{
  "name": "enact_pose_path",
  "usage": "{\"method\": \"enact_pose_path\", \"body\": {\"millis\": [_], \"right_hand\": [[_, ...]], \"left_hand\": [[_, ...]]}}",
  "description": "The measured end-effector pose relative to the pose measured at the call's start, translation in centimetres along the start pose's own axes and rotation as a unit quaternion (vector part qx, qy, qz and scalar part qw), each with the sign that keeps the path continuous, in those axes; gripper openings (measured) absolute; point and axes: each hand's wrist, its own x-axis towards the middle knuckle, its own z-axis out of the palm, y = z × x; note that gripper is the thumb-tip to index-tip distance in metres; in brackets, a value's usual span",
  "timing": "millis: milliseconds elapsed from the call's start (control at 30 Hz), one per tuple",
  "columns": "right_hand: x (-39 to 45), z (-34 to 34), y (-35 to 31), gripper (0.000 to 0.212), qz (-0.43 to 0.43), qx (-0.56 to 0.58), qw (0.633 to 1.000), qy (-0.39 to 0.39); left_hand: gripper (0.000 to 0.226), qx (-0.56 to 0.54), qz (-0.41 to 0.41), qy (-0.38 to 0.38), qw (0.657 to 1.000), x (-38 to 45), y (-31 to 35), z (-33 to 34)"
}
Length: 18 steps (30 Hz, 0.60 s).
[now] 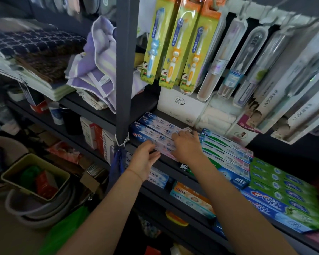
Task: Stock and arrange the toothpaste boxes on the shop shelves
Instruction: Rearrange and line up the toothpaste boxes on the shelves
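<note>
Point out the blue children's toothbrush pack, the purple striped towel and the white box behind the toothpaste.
Blue children's toothbrush pack (153, 46): head view, on the toothbrush handle.
Purple striped towel (101, 57): head view, on its draped front fold.
White box (180, 104): head view, on its front face near the logo.

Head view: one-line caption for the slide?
Both hands, left and right, rest on blue-pink toothpaste boxes on a dark shelf, toothbrush packs hanging above.

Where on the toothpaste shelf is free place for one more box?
Bare dark shelf shows behind the pink-blue boxes, left of the white carton. To the right, the green-striped boxes and green boxes lie packed.
</note>
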Motion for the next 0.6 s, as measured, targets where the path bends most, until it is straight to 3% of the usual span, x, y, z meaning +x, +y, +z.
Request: {"method": "enact_pose_path", "body": {"millis": [200, 300, 367, 433, 533, 600], "right_hand": [[0.4, 1.2, -0.7, 0.047, 0.012, -0.031, 0.999, 0.031], [0.0, 1.6, -0.7, 0.045, 0.016, -0.033, 0.999, 0.035], [-0.5, 1.7, -1.0, 0.052, 0.011, -0.037, 0.998, 0.047], [-1.6, 1.7, -1.3, 0.054, -0.018, -0.009, 0.990, 0.143], [-4.7, 1.7, -2.0, 0.031, -0.063, 0.131, 0.923, 0.355], [-7.5, 2.2, -2.1, 0.019, -0.079, 0.244, 0.891, 0.374]], "left_hand": [[0.007, 0.052, 0.017, -0.022, 0.998, -0.1, 0.3, 0.4], [0.043, 0.095, 0.027, -0.021, 0.995, -0.1, -0.1, 0.3], [0.051, 0.132, 0.043, -0.023, 0.990, 0.0, -0.6, -0.1], [0.042, 0.159, 0.071, -0.025, 0.984, -0.1, -1.5, -1.0], [0.021, 0.216, 0.100, -0.020, 0.971, -1.5, -3.4, -2.3], [0.018, 0.272, 0.101, -0.016, 0.957, -2.5, -5.7, -2.8]]}}
